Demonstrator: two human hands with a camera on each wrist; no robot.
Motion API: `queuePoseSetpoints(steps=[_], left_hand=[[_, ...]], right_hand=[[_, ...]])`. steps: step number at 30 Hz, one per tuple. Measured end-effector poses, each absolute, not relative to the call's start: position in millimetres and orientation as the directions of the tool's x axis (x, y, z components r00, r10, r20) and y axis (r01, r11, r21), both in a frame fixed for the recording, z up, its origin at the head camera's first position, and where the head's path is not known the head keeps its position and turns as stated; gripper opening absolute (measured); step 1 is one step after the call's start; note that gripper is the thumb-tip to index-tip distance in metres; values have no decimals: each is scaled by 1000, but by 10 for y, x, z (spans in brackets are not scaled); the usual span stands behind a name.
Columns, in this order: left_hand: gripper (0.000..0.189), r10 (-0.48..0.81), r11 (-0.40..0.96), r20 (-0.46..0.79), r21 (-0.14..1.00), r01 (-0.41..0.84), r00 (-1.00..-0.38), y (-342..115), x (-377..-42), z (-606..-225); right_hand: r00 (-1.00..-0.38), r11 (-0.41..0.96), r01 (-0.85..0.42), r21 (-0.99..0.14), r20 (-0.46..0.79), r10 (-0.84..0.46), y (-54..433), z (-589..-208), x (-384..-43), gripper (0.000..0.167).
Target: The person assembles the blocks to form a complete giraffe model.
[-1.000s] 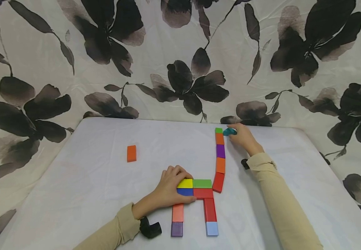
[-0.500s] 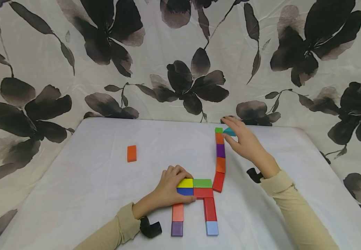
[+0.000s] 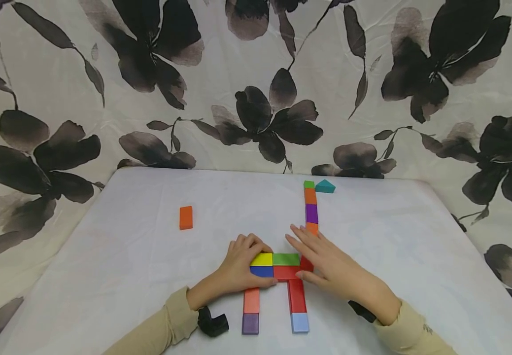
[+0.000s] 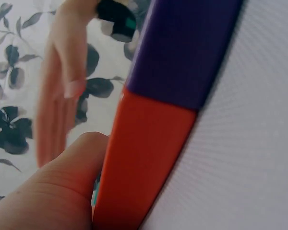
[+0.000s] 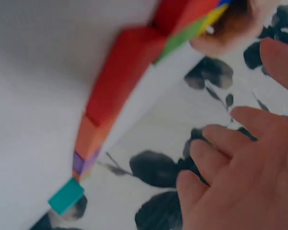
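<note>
In the head view my left hand (image 3: pixel 240 264) grips a yellow block (image 3: pixel 262 259) and a blue block (image 3: pixel 262 271), fingers at their far side, thumb along the near side. Beside these lie a green block (image 3: pixel 286 260) and a red block (image 3: pixel 286 272). My right hand (image 3: pixel 337 271) is above the right end of this body, fingers extended, partly covering a tilted red block (image 3: pixel 306 265). From there a column of orange and purple blocks (image 3: pixel 311 213) runs up to a small green block (image 3: pixel 309 184). A teal triangular block (image 3: pixel 325 186) lies against its right side.
Two legs extend toward the near side: a salmon block (image 3: pixel 251 301) with a purple block (image 3: pixel 250 324), and a red block (image 3: pixel 296 296) with a light blue block (image 3: pixel 300 323). A loose orange block (image 3: pixel 186 217) lies at left. Floral fabric (image 3: pixel 256 118) hangs behind the table.
My right hand has let go of the teal triangular block and come back toward me, down to the right end of the body. The left hand has stayed in place.
</note>
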State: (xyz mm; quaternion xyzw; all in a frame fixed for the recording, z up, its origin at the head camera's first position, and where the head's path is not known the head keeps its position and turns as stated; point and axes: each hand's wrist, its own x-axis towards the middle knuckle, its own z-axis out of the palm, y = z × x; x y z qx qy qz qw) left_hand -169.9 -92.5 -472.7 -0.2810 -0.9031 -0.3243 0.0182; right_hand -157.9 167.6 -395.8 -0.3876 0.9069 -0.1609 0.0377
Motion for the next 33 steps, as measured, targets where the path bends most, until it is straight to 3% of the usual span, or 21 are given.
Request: queuePoseSetpoints(steps=[6,15,27,33], left_hand=[[53,494,631,212,579,516,-843,-924,-1694,-4721],[52,501,620,197,597,509,-842,-928,-1684,-4691],[56,497,628,191,594,503,-846,-935,-1700,-4704],[58,504,585,132,676,449,-854,-1022,-1742,-4586]], right_hand=[[-669,666,-635,-392,-151,-727,1665,-4130,-1452,75],[-657,698,-548,-461,-278,-700,1669,-4172,-1410,79],[-645,690,-554,-466,-283,-709,1676,-4197,-1414,78],[-641,682,-558,-473,-276,-716,1674,-4195,-1417,78]])
